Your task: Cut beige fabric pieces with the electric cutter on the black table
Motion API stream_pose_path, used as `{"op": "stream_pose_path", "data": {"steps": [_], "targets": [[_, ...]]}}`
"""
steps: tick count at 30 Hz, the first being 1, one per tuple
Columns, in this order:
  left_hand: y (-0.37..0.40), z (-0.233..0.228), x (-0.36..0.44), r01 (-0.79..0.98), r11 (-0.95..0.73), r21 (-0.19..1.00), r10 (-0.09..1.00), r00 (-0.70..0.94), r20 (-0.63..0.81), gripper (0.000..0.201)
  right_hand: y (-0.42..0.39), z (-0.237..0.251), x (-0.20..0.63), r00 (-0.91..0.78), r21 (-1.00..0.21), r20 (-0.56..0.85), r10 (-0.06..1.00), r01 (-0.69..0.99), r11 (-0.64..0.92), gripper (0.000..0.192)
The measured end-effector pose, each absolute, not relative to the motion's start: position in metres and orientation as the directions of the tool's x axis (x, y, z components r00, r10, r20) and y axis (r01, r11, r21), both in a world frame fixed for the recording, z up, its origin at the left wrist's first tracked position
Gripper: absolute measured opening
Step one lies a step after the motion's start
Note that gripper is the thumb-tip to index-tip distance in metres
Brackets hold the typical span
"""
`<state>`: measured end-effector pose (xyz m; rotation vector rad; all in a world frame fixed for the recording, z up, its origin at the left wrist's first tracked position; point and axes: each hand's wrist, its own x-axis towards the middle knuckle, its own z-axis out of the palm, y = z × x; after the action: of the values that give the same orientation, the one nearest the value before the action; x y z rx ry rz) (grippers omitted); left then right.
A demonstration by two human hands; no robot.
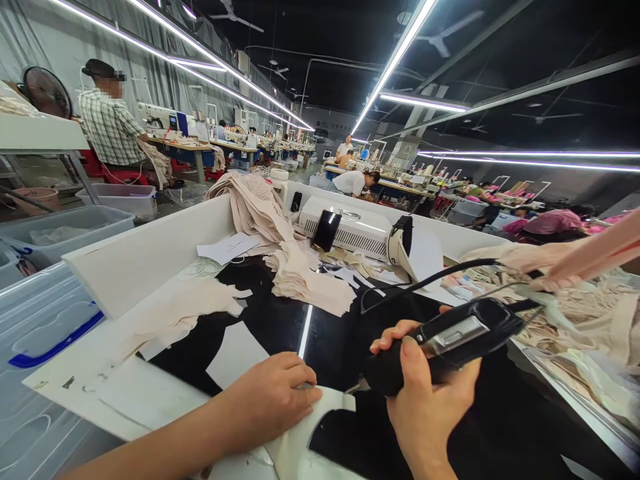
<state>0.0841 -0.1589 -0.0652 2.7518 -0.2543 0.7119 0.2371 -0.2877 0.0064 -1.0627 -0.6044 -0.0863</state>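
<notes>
- The right hand [425, 407] is coming up from the lower edge with the wrist bent back, its grip closed round a black tool [445, 343]; the thumb is lying along the near side and the fingertips are showing over the top.
- The tool is lying slantwise in that grip, its tip pointing down and left, its rear end rising to the right, where a black cord [425, 283] is looping away over the bench [125, 387].
- The left hand [273, 400] is reaching in from the lower left, forearm low, palm down, fingers curled and pressing flat on a pale fabric piece [320, 420]; its grip is not closed round anything.
- The fabric piece is lying under the left fingers and just below the tool's tip, on the black mat [340, 347].
- Beyond the grip, a fabric stack [310, 280] is sitting on the mat, with a white machine [350, 230] behind it.
- To the right of the tool, loose trimmings [575, 320] are piling up.
- Far left, a person in a checked shirt [110, 127] is sitting at another bench.
</notes>
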Motion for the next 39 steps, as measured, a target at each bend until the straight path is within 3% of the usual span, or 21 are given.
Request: {"op": "stream_pose_path", "data": {"steps": [7, 13, 25, 39], "targets": [[-0.159, -0.058, 0.083, -0.253, -0.937, 0.239, -0.107, 0.863, 0.494, 0.017, -0.288, 0.006, 0.237, 0.818, -0.791, 0.528, 0.226, 0.377, 0.483, 0.038], [-0.158, -0.058, 0.084, -0.252, -0.940, 0.231, -0.109, 0.862, 0.496, 0.015, -0.292, 0.010, 0.228, 0.829, -0.782, 0.504, 0.241, 0.320, 0.535, 0.057], [-0.157, -0.059, 0.084, -0.257, -0.944, 0.207, -0.120, 0.852, 0.510, 0.017, -0.290, 0.003, 0.221, 0.821, -0.799, 0.497, 0.281, 0.307, 0.516, 0.054], [-0.158, -0.054, 0.082, -0.247, -0.948, 0.203, -0.117, 0.860, 0.497, 0.015, -0.297, 0.003, 0.230, 0.828, -0.796, 0.516, 0.221, 0.368, 0.480, 0.058]]}}
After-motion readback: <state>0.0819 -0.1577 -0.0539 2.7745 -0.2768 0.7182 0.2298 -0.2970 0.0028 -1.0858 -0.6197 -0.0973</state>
